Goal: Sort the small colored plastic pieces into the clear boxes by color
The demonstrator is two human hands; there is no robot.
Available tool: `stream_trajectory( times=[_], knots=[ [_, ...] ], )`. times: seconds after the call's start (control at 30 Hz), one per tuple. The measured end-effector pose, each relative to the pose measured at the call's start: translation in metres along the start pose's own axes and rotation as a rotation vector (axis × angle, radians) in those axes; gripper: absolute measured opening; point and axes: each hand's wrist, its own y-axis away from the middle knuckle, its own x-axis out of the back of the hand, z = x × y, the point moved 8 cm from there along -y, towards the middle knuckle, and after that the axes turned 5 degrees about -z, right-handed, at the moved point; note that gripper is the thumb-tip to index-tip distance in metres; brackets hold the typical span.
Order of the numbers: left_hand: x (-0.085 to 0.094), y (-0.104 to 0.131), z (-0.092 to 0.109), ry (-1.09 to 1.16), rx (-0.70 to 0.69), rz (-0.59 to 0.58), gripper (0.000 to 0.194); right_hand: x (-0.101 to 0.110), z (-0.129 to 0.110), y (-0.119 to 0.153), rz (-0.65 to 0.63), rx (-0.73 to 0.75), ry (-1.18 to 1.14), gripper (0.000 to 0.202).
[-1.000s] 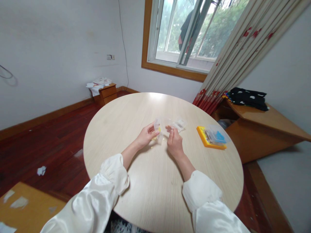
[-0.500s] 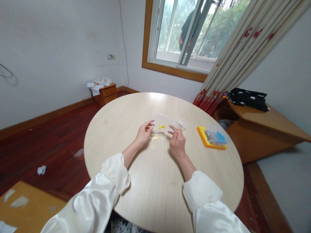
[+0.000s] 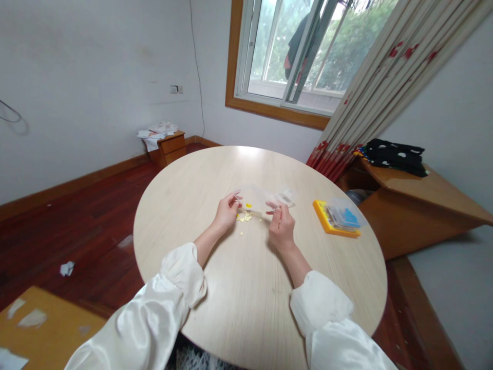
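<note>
Between my two hands a thin see-through plastic bag [image 3: 252,193] is stretched above the round table. My left hand [image 3: 227,209] pinches its left edge. My right hand [image 3: 282,222] has its fingers closed on the right edge. Small bright yellow pieces [image 3: 248,205] show low in the bag; their exact kind is too small to tell. Just below, a loose heap of pale yellow bits [image 3: 245,217] lies on the table, with a stray bit nearer me. Behind my right hand sits another clear, crumpled plastic item [image 3: 285,196], partly covered by the fingers.
On the right of the round table [image 3: 246,303] stands an orange-yellow tray [image 3: 335,226] with clear boxes, one holding blue pieces [image 3: 350,218]. Past the table's right edge is a tilted wooden cabinet [image 3: 408,210] with dark cloth on top. A wooden drawer unit [image 3: 172,149] stands far left.
The plastic bag has tipped and sagged between my hands. The yellow pieces in it have slid left and toward me, bunching together. Both hands stay nearly in place.
</note>
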Motion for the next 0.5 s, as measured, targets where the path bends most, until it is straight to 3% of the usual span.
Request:
stream_trajectory(
  times=[0.5],
  knots=[
    [0.005,0.001,0.002,0.161,0.010,0.050,0.018,-0.004,-0.025,0.003,-0.101,0.155,0.035,0.030]
  ],
)
